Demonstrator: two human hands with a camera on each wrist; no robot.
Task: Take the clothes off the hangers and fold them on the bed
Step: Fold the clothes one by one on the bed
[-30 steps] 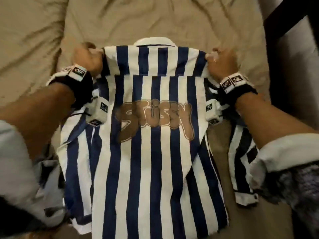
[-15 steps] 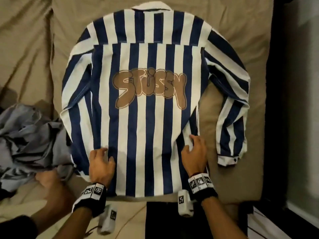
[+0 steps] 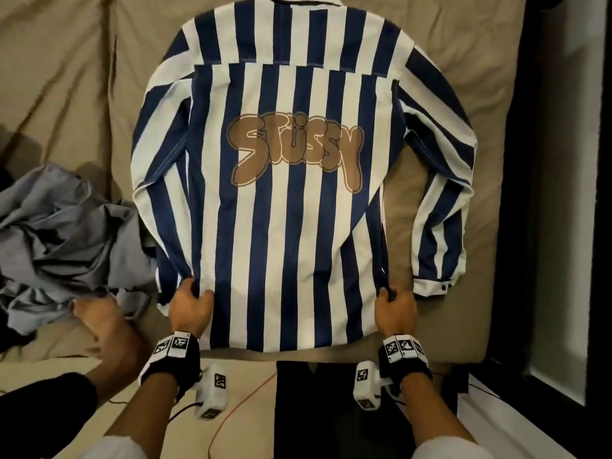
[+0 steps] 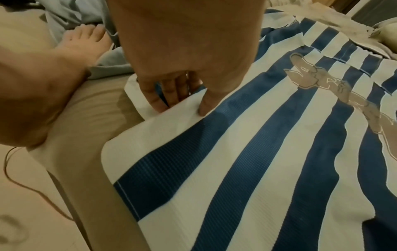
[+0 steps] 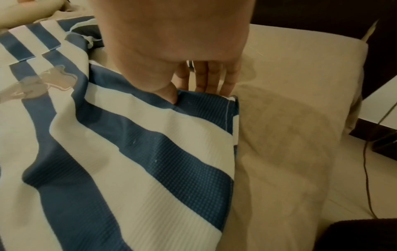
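Shirt (image 3: 298, 210), blue-and-white striped, lies back-up and flat on the bed (image 3: 490, 61), collar at the far end. Left hand (image 3: 190, 308) pinches its left side edge near the hem; right hand (image 3: 395, 309) pinches the right side edge. Crumpled grey garment (image 3: 66, 240) sits just left of shirt.

head overhead; wrists close, sharing shirt (image 3: 288, 226)

A bed (image 3: 437, 34) with a rumpled tan sheet carries a striped shirt (image 3: 298, 243) lying back-up at its centre (sleeves alongside), and a crumpled grey garment (image 3: 66, 240) at nine o'clock.
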